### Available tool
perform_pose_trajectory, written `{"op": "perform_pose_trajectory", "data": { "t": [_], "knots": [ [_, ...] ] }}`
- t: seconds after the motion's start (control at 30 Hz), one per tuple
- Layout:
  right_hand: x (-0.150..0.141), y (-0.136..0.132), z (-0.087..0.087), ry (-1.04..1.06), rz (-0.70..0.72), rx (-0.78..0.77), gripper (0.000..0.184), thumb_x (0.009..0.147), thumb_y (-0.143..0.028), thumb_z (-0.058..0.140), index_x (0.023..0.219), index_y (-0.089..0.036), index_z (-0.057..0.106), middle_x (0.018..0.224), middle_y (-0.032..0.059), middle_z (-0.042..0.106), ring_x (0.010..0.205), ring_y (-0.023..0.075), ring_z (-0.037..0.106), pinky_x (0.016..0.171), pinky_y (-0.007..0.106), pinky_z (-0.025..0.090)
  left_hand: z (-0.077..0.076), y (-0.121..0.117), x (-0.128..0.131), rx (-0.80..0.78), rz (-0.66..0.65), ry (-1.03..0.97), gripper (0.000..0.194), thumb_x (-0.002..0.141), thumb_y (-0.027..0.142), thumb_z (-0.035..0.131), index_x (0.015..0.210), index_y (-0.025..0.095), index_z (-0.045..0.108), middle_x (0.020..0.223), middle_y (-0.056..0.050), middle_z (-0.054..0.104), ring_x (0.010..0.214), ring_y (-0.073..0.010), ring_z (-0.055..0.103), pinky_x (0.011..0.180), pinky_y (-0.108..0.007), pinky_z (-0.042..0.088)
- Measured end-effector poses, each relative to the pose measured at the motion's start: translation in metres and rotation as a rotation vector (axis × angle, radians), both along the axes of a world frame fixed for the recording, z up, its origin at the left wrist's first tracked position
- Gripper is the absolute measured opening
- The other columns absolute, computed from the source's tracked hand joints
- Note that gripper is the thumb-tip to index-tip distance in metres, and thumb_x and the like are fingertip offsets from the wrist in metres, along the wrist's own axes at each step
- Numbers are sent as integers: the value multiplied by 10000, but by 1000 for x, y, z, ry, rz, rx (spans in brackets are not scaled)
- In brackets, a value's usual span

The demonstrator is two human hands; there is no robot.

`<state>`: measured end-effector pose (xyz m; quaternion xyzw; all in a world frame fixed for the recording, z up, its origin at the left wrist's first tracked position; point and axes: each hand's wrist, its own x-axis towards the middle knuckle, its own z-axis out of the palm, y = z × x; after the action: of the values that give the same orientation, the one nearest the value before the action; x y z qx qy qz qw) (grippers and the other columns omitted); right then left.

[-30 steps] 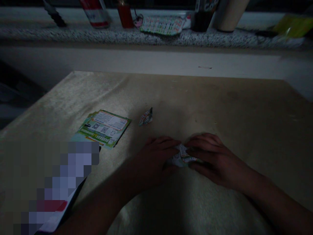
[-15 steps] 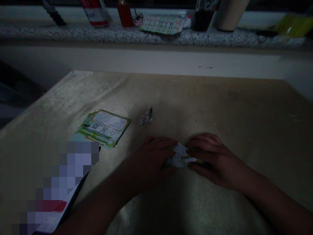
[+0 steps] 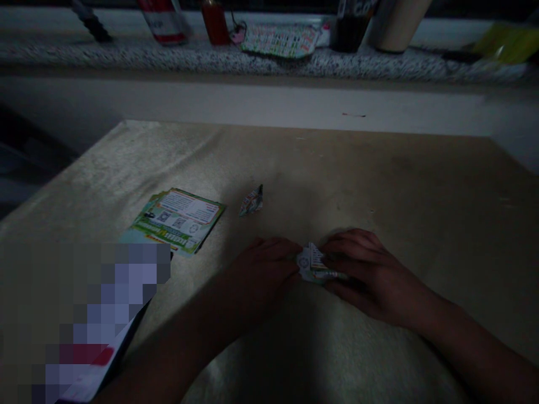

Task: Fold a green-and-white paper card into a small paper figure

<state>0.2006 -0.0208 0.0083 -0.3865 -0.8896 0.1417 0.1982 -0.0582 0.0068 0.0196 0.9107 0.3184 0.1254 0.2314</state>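
Observation:
A small folded piece of printed paper (image 3: 310, 262) lies on the table between my two hands. My left hand (image 3: 269, 269) is closed on its left edge, thumb and fingers pinched together. From the right, my right hand (image 3: 362, 266) grips the paper's other side, its fingers curled over it and hiding part of the folds. Farther back sits a small folded paper figure (image 3: 251, 201), apart from both hands. A stack of green and white printed leaflets (image 3: 181, 219) rests to the left of the figure.
A device with a pixelated screen (image 3: 122, 314) lies at the left front, beside my left forearm. Behind the cloth-covered table (image 3: 379, 185), a speckled stone sill (image 3: 202, 60) carries a red bottle (image 3: 215, 23), a dark cola bottle (image 3: 353, 28), a patterned pouch (image 3: 278, 40) and a yellow packet (image 3: 507, 44).
My left thumb has drawn in against the fingers, pinching the paper's left edge. The paper shows a slightly different fold, with its tip standing more upright. My right hand has hardly moved.

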Motion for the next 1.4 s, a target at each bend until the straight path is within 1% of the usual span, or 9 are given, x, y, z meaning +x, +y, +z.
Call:
{"op": "perform_pose_trajectory", "data": {
  "t": [0.27,0.43,0.53,0.67,0.87,1.07,1.13,1.2,1.4],
  "knots": [
    [-2,0,3,32,-3,-15,242,959,-279,644,1191,-231,697,1193,60,694,1193,255,578,1046,456,434,4,-5,4,69,5,72,126,981,217,591,1063,186,682,1132,-56,648,1034,-237,570,937,-411,462],
    [-2,0,3,45,-12,-16,218,959,-258,636,1163,-243,711,1194,57,692,1191,255,579,1044,458,431,0,-7,8,151,-17,88,129,965,118,571,999,160,687,1012,-56,650,930,-220,563,867,-377,457],
    [-3,-1,4,43,-12,-23,240,956,-259,635,1186,-257,703,1188,54,695,1186,258,583,1038,463,432,-6,-5,9,62,33,9,104,942,121,608,946,160,703,963,-42,665,909,-203,583,867,-360,449],
    [-3,0,4,34,-13,-44,216,951,-277,633,1148,-233,711,1178,65,694,1182,260,588,1042,465,426,-11,0,12,-128,151,-90,68,844,123,736,838,190,742,912,-4,693,898,-178,621,863,-332,441],
    [-5,-1,0,62,-49,-33,196,946,-265,641,1126,-236,714,1179,56,693,1163,248,594,1023,448,435,-5,5,17,-295,257,-67,85,765,124,798,748,182,738,810,0,687,870,-197,623,845,-350,435],
    [-5,0,-3,60,-62,-22,166,976,-240,603,1095,-232,719,1156,52,701,1155,238,597,1022,435,435,2,5,13,-438,319,-107,171,768,321,839,840,189,756,857,-10,681,837,-194,628,775,-329,464],
    [-5,0,-3,61,-64,-22,161,978,-238,598,1082,-227,721,1150,57,702,1154,243,599,1020,439,436,-1,3,13,-391,307,-114,139,798,296,813,880,200,758,880,-5,673,841,-184,624,802,-332,470],
    [-6,0,-2,70,-66,-20,155,972,-232,605,1074,-221,721,1140,60,704,1150,247,601,1014,441,438,-5,0,13,-280,276,-102,73,848,261,763,897,208,756,929,-14,661,906,-192,611,865,-351,466],
    [-11,2,-5,124,-130,-13,91,936,-283,673,999,-232,714,1088,60,713,1099,259,621,974,462,444,-12,-6,17,-45,295,-31,85,891,283,702,888,210,746,1223,-77,613,1158,-284,529,1001,-496,401]
  ]
}}
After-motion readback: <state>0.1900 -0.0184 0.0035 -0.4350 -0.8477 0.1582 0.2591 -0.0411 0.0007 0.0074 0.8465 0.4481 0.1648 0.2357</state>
